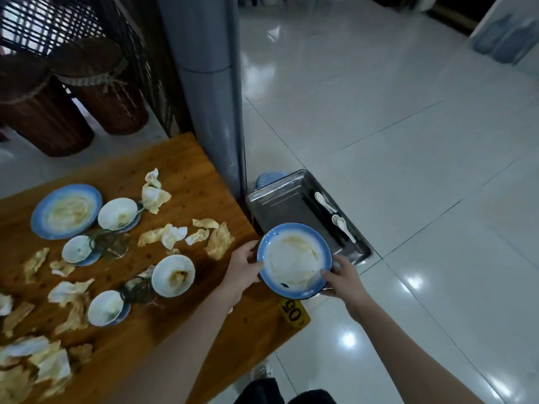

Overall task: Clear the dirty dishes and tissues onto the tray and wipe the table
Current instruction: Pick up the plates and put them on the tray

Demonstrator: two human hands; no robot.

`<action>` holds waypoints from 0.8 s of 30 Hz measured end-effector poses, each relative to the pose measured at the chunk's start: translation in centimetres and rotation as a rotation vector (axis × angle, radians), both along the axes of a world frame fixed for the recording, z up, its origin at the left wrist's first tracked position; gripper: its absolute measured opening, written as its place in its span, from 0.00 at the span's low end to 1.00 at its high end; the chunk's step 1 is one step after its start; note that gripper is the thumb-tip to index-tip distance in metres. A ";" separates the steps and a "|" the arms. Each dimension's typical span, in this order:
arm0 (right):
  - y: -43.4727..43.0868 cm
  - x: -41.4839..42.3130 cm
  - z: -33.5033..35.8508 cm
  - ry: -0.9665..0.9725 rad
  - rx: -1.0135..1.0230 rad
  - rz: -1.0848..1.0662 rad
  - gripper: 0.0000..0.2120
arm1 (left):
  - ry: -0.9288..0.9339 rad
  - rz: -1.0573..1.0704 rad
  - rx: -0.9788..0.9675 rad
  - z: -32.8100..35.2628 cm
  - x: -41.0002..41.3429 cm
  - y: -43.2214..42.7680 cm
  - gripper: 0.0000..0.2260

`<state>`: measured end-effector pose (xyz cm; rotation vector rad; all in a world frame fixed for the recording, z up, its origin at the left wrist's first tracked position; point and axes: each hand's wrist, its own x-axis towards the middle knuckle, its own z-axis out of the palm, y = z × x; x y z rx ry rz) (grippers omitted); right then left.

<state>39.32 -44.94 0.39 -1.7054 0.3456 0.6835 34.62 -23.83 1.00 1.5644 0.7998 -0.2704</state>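
Both hands hold a dirty blue-rimmed plate (294, 260) at the table's right edge, just in front of the metal tray (280, 204). My left hand (243, 265) grips its left rim, my right hand (344, 277) its lower right rim. The tray sits on a blue stool beside the table and holds white spoons (339, 220) and dark chopsticks (322, 218). On the wooden table (186, 176) lie another blue-rimmed plate (66, 211), several white bowls on saucers (173, 275) and several crumpled stained tissues (217, 240).
A grey pillar (210, 97) stands at the table's far right corner, right behind the tray. Wicker stools (108, 91) stand beyond the table. A yellow number tag (294, 313) hangs at the table's near right corner. Glossy tiled floor (408, 141) spreads to the right.
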 end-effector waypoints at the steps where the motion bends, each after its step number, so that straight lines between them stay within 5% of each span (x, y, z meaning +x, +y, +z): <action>1: -0.1 0.9 -0.3 0.003 -0.006 0.003 0.18 | 0.005 0.003 -0.001 -0.2 1.0 0.0 0.27; 24: -4.4 27.1 -11.9 0.131 -0.015 0.285 0.18 | 0.140 0.388 -0.157 -11.8 21.7 -6.8 0.24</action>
